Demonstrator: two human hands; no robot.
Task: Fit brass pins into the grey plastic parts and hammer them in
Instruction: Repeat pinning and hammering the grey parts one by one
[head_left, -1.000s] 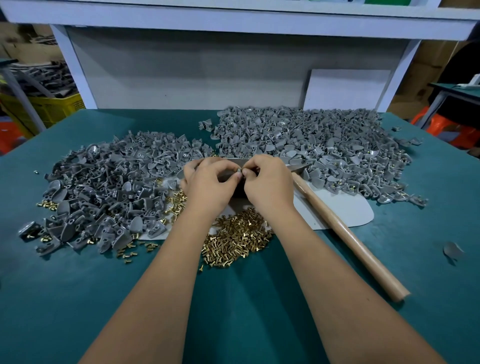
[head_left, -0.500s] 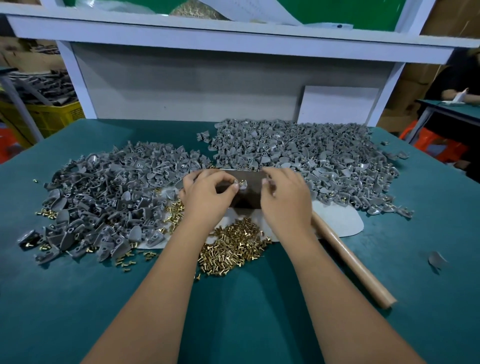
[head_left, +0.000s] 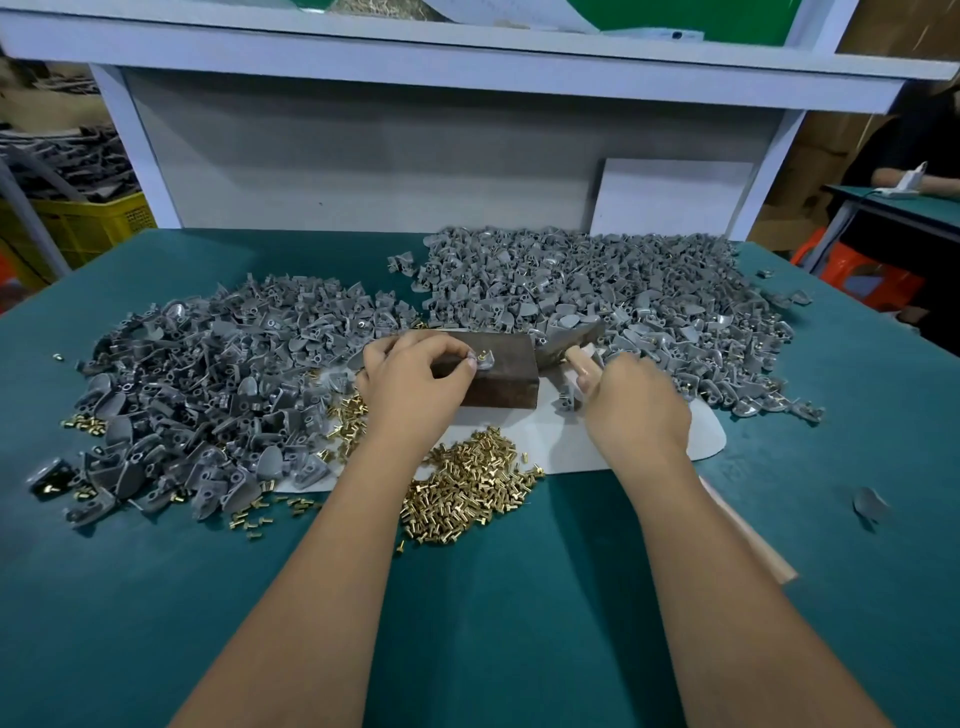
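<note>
My left hand (head_left: 415, 379) pinches a small grey plastic part (head_left: 484, 359) with a brass pin standing in it, holding it on top of a dark brown block (head_left: 506, 382). My right hand (head_left: 631, 402) is curled round the wooden handle of the hammer (head_left: 576, 358), whose grey head lies just right of the block. The handle's lower end (head_left: 748, 530) shows blurred past my right forearm. A heap of loose brass pins (head_left: 467, 486) lies in front of the block.
Two big heaps of grey plastic parts lie on the green table, one at the left (head_left: 218, 379) and one at the back right (head_left: 613, 296). A white sheet (head_left: 561, 441) lies under the block. A white shelf frame (head_left: 467, 62) stands behind. A person sits at the far right.
My hands have parted. The left hand now holds the part with its pin on the block alone, while the right hand moved right and took hold of the hammer handle.
</note>
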